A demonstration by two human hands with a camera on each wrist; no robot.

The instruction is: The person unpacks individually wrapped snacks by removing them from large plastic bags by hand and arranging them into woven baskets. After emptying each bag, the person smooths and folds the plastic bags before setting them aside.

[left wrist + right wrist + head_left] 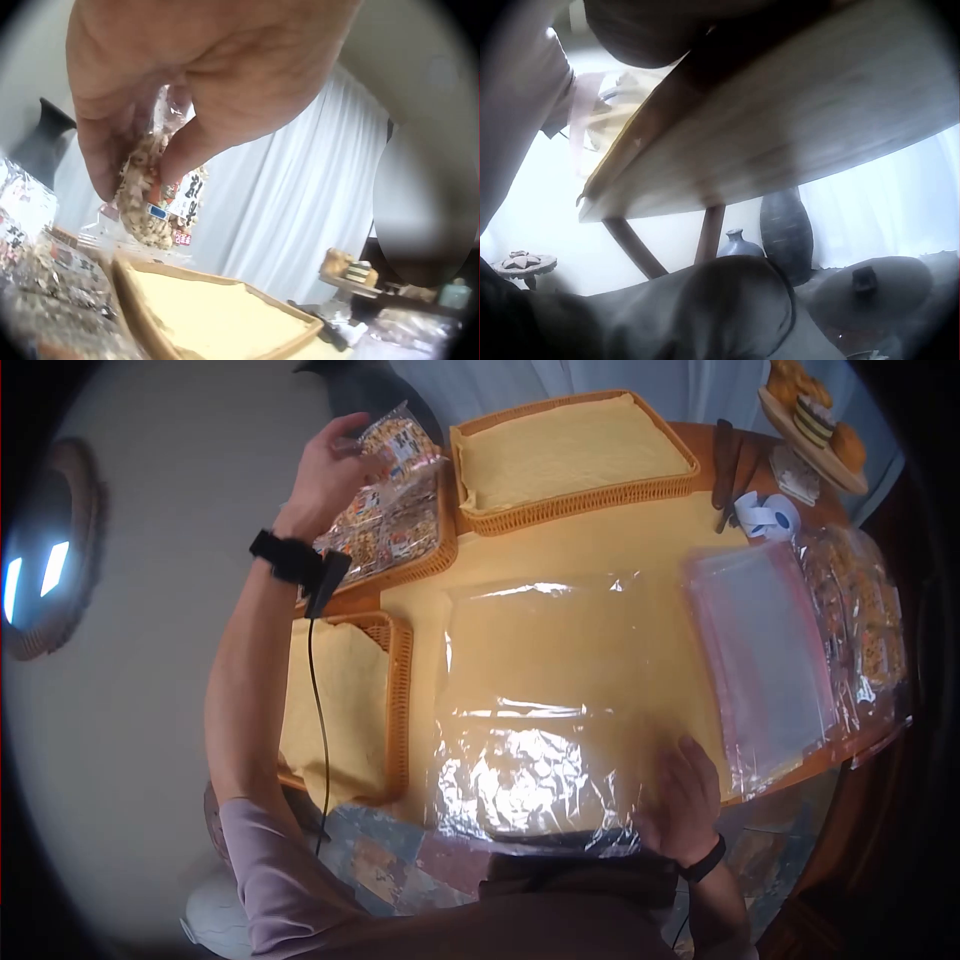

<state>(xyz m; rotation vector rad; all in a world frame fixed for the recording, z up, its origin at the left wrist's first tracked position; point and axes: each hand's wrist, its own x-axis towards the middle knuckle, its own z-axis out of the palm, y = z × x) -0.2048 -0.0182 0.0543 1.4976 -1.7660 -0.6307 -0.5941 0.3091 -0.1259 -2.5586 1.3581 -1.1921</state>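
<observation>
My left hand (328,478) pinches a clear packet of a nutty or puffed-grain snack (402,444) above the wicker basket at the back left. In the left wrist view, thumb and fingers grip the upper part of the packet (154,217), which hangs down with its printed label showing. More such packets (375,540) lie in that basket below. A large clear plastic bag (545,650) lies flat on the table in front of me, its near end crinkled and shiny. My right hand (688,795), blurred, is by the bag's near right corner, fingers extended and nothing visible in them.
A cloth-lined wicker tray (575,450) stands at the back, another cloth-lined basket (340,700) at the left. To the right lie a stack of pink-edged clear bags (765,660), a bag of packed snacks (865,620), a tape roll (768,516) and a dark knife-like tool (724,465).
</observation>
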